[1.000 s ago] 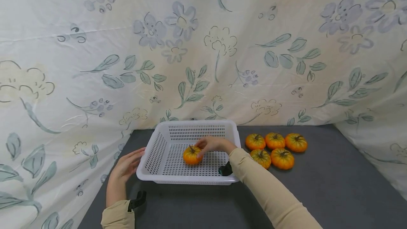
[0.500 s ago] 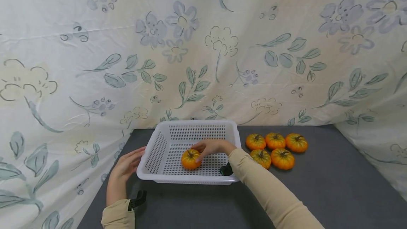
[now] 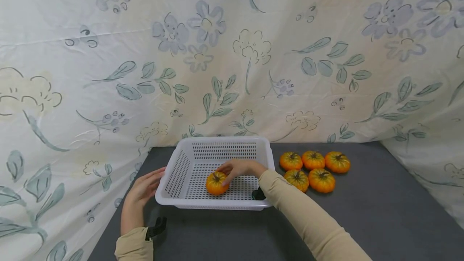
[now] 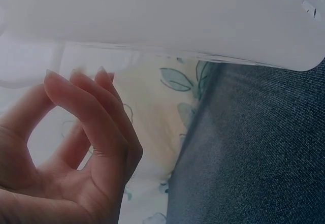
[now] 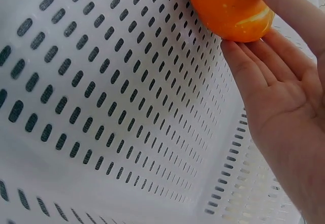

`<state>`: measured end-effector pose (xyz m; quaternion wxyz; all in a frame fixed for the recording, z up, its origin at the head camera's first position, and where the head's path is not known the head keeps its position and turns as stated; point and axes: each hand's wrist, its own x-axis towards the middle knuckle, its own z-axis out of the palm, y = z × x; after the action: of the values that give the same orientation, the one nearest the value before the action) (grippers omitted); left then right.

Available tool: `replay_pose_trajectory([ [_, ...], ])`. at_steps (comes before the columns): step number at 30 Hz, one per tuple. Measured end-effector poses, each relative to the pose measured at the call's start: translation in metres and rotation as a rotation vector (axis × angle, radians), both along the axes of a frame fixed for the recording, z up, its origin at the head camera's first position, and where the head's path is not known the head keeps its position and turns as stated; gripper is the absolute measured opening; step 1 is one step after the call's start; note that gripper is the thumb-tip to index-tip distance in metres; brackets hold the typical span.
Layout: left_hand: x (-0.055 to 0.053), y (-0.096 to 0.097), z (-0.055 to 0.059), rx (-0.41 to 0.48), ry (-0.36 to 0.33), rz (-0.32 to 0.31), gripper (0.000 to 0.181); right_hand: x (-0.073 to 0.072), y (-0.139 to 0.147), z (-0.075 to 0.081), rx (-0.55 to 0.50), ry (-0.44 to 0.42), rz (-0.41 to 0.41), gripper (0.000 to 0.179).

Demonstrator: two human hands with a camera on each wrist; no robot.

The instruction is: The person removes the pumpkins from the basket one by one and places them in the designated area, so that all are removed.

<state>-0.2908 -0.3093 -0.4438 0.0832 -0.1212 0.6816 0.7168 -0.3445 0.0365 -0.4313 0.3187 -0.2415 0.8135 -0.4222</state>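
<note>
A white perforated plastic basket [image 3: 185, 203] stands on the dark table. In it, my right hand [image 3: 239, 168] grips a small orange pumpkin [image 3: 215, 185] with thumb on one side and fingers on the other. The right wrist view shows this pumpkin [image 5: 231, 10] between the thumb and fingertips, low over the slotted basket floor [image 5: 101, 82]. My left hand [image 3: 145, 188] is at the basket's left rim, fingertips at its outer side. In the left wrist view that hand [image 4: 86, 142] has loosely bent fingers with nothing between them, just below the white rim [image 4: 152, 16]; contact is unclear.
Several more small pumpkins [image 3: 322, 180] sit in two rows on the table [image 3: 369, 208], right of the basket. A floral cloth [image 3: 253, 71] hangs behind the table and along its sides. A black strap [image 3: 156, 228] is on the left wrist.
My right hand has shifted the pumpkin slightly left and toward the near side of the basket, mostly in the first half second. The left hand and the basket have stayed nearly still.
</note>
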Motion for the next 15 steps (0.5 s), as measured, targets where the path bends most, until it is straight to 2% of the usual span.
replay_pose_trajectory([
  [15,0.002,-0.0002,0.0023,0.03,0.0,-0.001,0.018,-0.0033,0.0023,0.0009,-0.019,0.037,-0.036,0.054],
])
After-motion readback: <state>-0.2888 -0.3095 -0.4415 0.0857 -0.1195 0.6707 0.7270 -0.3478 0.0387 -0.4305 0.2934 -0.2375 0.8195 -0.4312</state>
